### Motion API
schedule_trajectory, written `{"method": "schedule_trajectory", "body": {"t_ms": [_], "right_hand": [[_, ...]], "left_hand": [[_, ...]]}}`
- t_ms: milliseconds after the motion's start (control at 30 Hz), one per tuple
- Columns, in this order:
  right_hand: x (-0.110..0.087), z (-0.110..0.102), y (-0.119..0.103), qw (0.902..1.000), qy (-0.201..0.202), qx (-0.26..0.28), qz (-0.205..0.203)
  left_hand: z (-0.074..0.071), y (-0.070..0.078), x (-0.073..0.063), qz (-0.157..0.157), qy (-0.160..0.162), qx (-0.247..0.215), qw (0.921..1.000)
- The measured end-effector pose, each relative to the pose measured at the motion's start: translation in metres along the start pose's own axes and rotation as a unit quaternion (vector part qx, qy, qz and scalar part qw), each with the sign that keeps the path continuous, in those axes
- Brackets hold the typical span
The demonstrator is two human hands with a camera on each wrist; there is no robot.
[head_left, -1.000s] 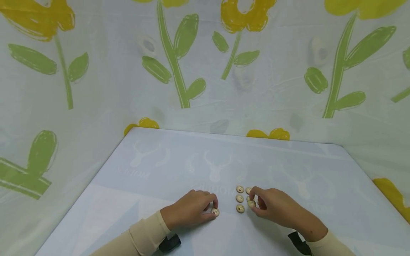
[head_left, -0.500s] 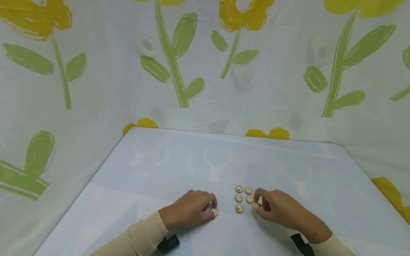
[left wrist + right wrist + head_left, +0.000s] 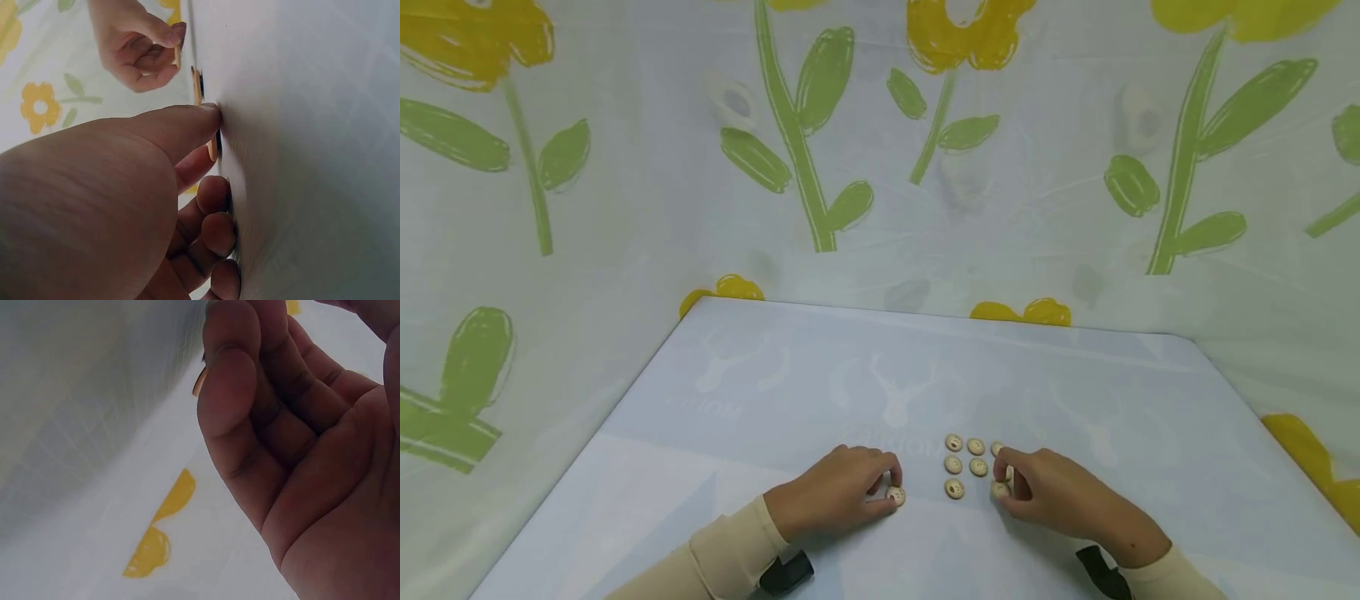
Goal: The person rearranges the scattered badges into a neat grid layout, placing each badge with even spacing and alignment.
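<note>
In the head view, my left hand rests low on the table, thumb and index finger pinching a round wooden button. In the left wrist view a thin edge of a button shows past that thumb. My right hand pinches another wooden button between thumb and index finger, at the near right corner of a small grid of buttons. The grid's left column has three buttons, one of them the nearest button. Beside it lie two more, including a middle button. Right fingers partly cover the third column.
The pale table carries faint deer-head prints. Behind it hangs a white curtain with yellow flowers and green leaves. Dark wrist straps, the left strap and the right strap, sit under the sleeves.
My right hand has carried its button rightward and nearer to me, from over the second column to the third column, uncovering more of the grid. The left hand keeps its pinch in place.
</note>
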State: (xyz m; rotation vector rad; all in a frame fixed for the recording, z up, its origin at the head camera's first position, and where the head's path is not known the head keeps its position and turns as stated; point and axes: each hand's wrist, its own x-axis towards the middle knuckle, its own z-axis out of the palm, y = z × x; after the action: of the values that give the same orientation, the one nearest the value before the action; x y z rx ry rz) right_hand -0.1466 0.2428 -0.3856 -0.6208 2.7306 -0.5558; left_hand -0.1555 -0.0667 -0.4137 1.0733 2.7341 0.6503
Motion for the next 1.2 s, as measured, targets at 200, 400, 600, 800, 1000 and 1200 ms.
{"method": "schedule_trajectory", "body": {"t_ms": [200, 400, 600, 800, 1000, 1200], "right_hand": [[-0.0004, -0.0018, 0.0008, 0.9999, -0.006, -0.006, 0.011], [-0.0013, -0.0066, 0.0055, 0.9999, 0.001, -0.005, -0.014], [-0.0022, -0.0062, 0.0065, 0.9999, 0.004, 0.0, -0.015], [-0.0033, -0.0035, 0.0087, 0.9999, 0.003, 0.002, -0.016], [-0.0027, -0.0034, 0.0084, 0.9999, 0.003, 0.0, -0.011], [-0.0033, -0.0035, 0.0083, 0.9999, 0.001, 0.004, -0.015]], "left_hand": [[-0.0006, 0.0012, 0.0005, -0.004, -0.003, 0.002, 1.0], [0.0001, 0.0018, 0.0019, -0.009, 0.0, 0.005, 0.9999], [0.0019, 0.0016, 0.0022, -0.009, 0.002, 0.007, 0.9999], [0.0031, 0.0019, 0.0007, -0.001, 0.007, 0.011, 0.9999], [0.0014, 0.0034, 0.0003, 0.001, 0.01, 0.009, 0.9999], [-0.0004, 0.0051, 0.0, 0.005, 0.013, 0.009, 0.9999]]}}
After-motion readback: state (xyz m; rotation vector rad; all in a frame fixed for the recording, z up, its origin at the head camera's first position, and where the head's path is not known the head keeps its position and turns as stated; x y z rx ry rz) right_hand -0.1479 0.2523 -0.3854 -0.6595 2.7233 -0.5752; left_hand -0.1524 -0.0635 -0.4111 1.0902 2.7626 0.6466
